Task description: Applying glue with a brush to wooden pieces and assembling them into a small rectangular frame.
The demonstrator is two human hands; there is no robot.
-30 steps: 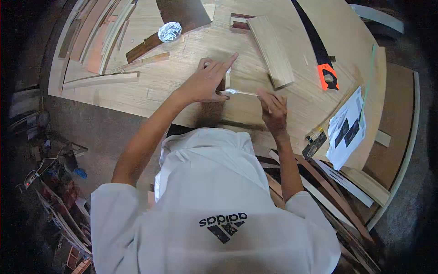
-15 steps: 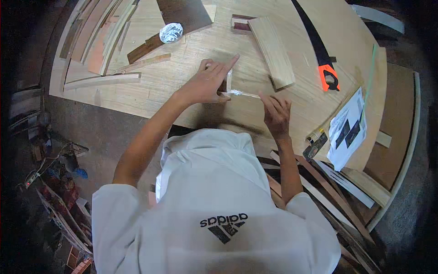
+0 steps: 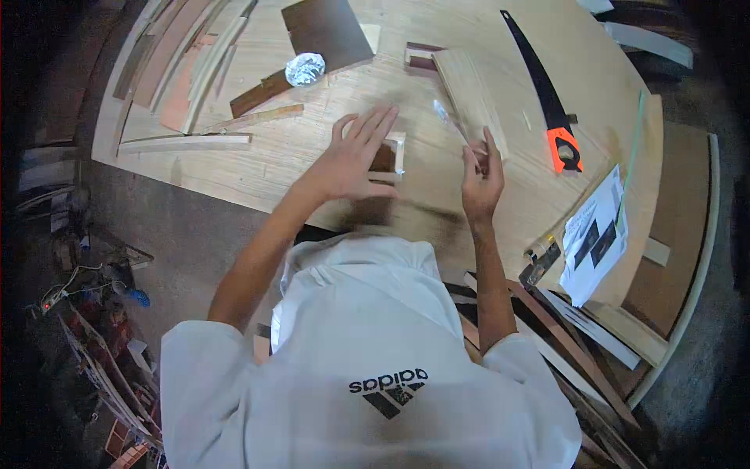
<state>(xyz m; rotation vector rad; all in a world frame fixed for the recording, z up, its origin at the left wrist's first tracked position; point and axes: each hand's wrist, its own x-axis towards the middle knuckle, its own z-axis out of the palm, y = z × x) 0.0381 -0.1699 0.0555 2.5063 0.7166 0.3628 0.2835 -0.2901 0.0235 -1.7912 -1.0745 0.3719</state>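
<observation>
My left hand (image 3: 348,162) is spread over a small wooden frame (image 3: 401,146), its fingers and thumb apart. The hand hides the frame's left part; a dark surface shows inside it, and white paste marks its right edge. To the right, my right hand (image 3: 483,184) pinches a thin stick (image 3: 455,130) raised away from the frame. White paste coats the stick's far tip, which is slightly blurred. Just beyond that hand lies a pale wooden board (image 3: 473,98), one end against a small dark-lined wooden piece (image 3: 422,56).
A crumpled foil dish (image 3: 305,69) rests by a dark brown panel (image 3: 332,35). Wood strips (image 3: 187,70) lie at the left. On the right are a handsaw (image 3: 544,86) with an orange handle and a printed paper sheet (image 3: 598,234). Long offcuts (image 3: 578,356) lean below the table edge.
My right hand has lifted the stick off the frame and tilted its pasted tip up and away. My left hand's fingers have spread wider, showing more of the frame.
</observation>
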